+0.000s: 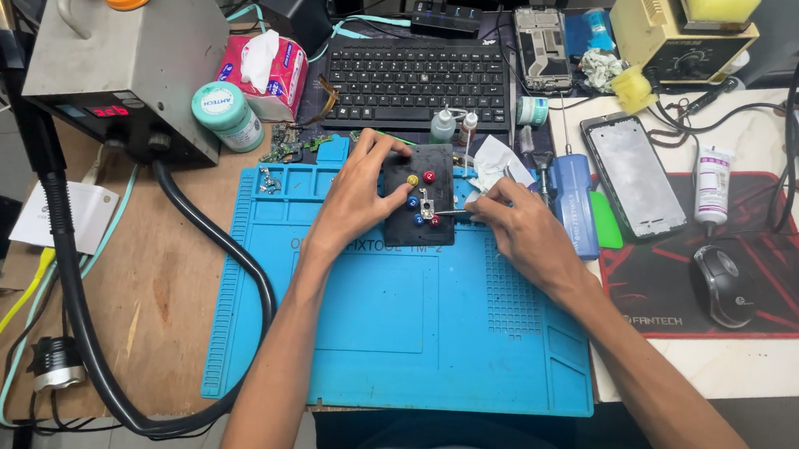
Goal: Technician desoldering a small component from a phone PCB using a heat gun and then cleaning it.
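Note:
My left hand (355,189) rests on the left side of a black holder plate (420,198) that lies on the blue work mat (393,326). The plate carries red, yellow and blue pegs around a small silver part (426,206). My right hand (519,227) grips thin metal tweezers (451,212), whose tips reach the silver part. A crumpled white tissue (496,161) sits just behind my right hand.
A black keyboard (417,82) stands at the back. A grey hot-air station (124,50) with a thick black hose (195,240) is on the left. On the right lie a phone frame (632,174), a blue case (572,203), a mouse (721,286) and a white bottle (713,184).

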